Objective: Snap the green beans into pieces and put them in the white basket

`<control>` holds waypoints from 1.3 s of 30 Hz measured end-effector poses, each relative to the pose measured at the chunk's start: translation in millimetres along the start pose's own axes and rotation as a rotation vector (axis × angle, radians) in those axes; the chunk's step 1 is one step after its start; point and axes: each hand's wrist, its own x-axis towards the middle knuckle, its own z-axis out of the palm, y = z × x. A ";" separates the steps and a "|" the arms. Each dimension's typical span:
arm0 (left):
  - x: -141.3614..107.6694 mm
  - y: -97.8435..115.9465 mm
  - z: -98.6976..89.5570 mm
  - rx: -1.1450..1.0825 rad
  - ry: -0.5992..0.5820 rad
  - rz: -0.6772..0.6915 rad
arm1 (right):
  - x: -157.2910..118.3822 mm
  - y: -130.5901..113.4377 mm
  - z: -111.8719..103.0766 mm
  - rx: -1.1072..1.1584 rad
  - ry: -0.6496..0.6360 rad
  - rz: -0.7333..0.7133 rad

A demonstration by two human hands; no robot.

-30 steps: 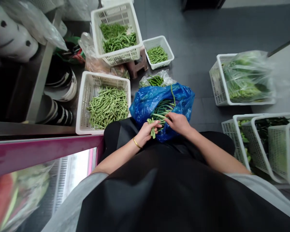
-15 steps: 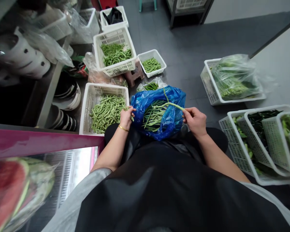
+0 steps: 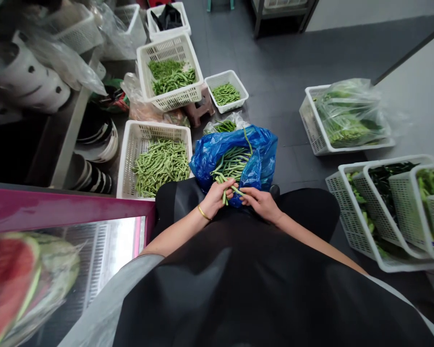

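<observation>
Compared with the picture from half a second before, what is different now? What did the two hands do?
The left hand moved right, away from the white plastic basket, and the right hand moved left. They now meet over the blue plastic bag, both holding green beans. The basket and bag stayed in place.

Long green beans [image 3: 231, 165] lie heaped in a blue plastic bag [image 3: 264, 149].

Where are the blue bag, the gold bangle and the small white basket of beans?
Blue bag [image 3: 264, 149], head view, right side.
Gold bangle [image 3: 203, 212], head view, outer curve.
Small white basket [image 3: 227, 109], head view, front rim.
</observation>
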 end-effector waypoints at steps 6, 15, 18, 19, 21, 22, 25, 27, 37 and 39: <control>-1.4 1.9 -7.5 -0.024 -0.038 0.018 | 12.7 -3.1 6.0 0.316 0.037 0.237; -7.9 -0.9 -20.8 0.147 -0.027 0.023 | 52.0 23.0 -12.8 0.204 0.189 0.342; -13.7 5.9 -26.3 0.338 -0.170 -0.041 | 68.5 13.6 -16.0 0.168 -0.143 0.387; -15.5 8.5 -27.8 0.411 -0.218 -0.073 | 74.9 8.2 -11.6 0.233 -0.202 0.458; -18.5 12.8 -30.2 0.558 -0.291 -0.132 | 88.2 -2.0 2.5 0.378 -0.279 0.594; -19.5 14.1 -31.3 0.614 -0.308 -0.154 | 94.3 -5.7 10.2 0.436 -0.304 0.626; -18.3 15.7 -34.2 0.536 -0.184 -0.130 | 105.2 -9.3 26.8 0.570 -0.195 0.565; -12.7 16.3 -36.1 0.289 -0.009 -0.071 | 104.8 -7.6 30.4 0.620 -0.024 0.494; 17.9 23.9 -51.2 -0.046 0.332 -0.073 | 81.7 -8.6 36.4 0.456 -0.228 0.308; 15.0 23.9 -51.0 0.123 0.169 -0.151 | 80.3 -6.4 33.8 0.462 -0.324 0.331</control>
